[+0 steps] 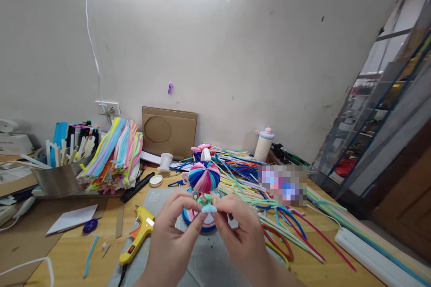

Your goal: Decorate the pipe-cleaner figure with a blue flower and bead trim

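Observation:
Between the fingertips of my left hand (pixel 178 228) and my right hand (pixel 240 231) is a small light-blue fuzzy piece (pixel 209 209), probably bent pipe cleaner. Both hands pinch it, one at each end. Right behind it stands a craft model made of pipe cleaners, with a striped pink, blue and white balloon-like top (pixel 204 176) and a round blue-rimmed base (pixel 208 228). My fingers hide part of the base. Under the hands lies a grey cutting mat (pixel 212 262).
Left of my hands lies a yellow glue gun (pixel 138 235). Loose pipe cleaners (pixel 242 188) spread behind and to the right, a bundle (pixel 116 154) at the left. A bottle (pixel 264 145) stands by the wall, and a white power strip (pixel 365 255) lies at the right.

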### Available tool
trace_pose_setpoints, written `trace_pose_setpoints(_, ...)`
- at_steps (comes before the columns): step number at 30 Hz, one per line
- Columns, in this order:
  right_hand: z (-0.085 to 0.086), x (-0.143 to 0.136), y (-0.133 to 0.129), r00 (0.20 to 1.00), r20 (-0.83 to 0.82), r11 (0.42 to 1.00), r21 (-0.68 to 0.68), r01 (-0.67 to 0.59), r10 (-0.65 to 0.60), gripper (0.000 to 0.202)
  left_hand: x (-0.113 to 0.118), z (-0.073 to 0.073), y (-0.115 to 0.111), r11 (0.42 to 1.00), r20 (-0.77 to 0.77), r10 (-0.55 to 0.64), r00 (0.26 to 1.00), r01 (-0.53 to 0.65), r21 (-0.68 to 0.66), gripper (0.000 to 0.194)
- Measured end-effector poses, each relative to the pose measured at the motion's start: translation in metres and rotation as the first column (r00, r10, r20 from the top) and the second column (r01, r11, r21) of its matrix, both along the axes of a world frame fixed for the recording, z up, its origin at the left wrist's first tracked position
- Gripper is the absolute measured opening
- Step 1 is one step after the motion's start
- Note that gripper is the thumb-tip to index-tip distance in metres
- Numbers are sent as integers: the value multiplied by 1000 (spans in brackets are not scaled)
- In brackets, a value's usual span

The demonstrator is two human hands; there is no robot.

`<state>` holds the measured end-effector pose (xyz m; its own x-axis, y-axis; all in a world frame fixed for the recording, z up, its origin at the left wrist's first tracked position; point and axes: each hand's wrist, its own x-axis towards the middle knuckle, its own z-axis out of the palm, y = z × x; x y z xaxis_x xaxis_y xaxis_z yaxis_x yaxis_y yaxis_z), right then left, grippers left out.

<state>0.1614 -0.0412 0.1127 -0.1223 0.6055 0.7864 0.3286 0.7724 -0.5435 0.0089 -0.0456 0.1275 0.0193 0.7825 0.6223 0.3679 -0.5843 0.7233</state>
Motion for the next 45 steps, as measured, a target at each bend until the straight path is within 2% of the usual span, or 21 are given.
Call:
trace_pose_setpoints(5, -6, -5, -2, 996, -1, 992, 87, 93, -93, 13, 7, -4, -5, 999, 47, 34, 998, -35, 19, 11)
trace_pose_setpoints(9, -8, -6, -4, 992, -27, 991, 58, 123, -122, 12, 13, -8, -6, 998, 99, 60, 993, -62, 21, 12)
trace_pose_setpoints(12, -3, -3, -3, 996, -22, 996, -30, 83, -84, 8, 13, -7, -3, 997, 164, 34, 986, -22, -72, 16)
trace_pose_setpoints(14, 2, 1, -1, 998, -30, 995, -85, 59, -62, 5, 10, -4, 1, 983, 243, -20, 970, 64, -174, 20)
trace_pose_setpoints(16, 8, 6, 1, 998, -30, 996, -71, 61, -63, 11, 8, 2, 6, 944, 339, -90, 937, 188, -270, 24)
trace_pose_setpoints(18, 14, 12, 3, 999, 21, 999, 15, 50, -50, 16, 7, 11, 9, 890, 423, -128, 897, 292, -351, 27)
trace_pose_setpoints(22, 24, 19, 9, 994, 108, 992, 127, 13, -27, 18, 8, 28, 13, 803, 505, -126, 854, 387, -453, 29)
trace_pose_setpoints(29, 43, 29, 34, 976, 201, 949, 313, 19, -86, 20, 5, 53, 33, 766, 462, -221, 859, 446, -463, 27)
trace_pose_setpoints(32, 55, 31, 47, 970, 223, 934, 357, 12, -97, 16, 5, 66, 43, 772, 436, -239, 868, 442, -457, 28)
trace_pose_setpoints(34, 62, 30, 53, 982, 174, 951, 309, 15, -72, 10, 5, 74, 51, 801, 403, -218, 889, 399, -447, 29)
trace_pose_setpoints(35, 66, 28, 56, 991, 126, 970, 244, 21, -53, 8, 6, 78, 54, 818, 384, -195, 902, 366, -444, 29)
trace_pose_setpoints(38, 73, 21, 61, 998, -43, 998, -52, -38, 36, 12, 6, 87, 62, 846, 342, -143, 929, 294, -445, 29)
trace_pose_setpoints(41, 79, 16, 66, 976, -171, 947, -267, -180, 137, 20, 8, 92, 68, 848, 315, -156, 936, 291, -444, 29)
trace_pose_setpoints(45, 85, 14, 76, 940, -274, 862, -405, -305, 203, 23, 9, 94, 74, 859, 295, -152, 943, 274, -432, 29)
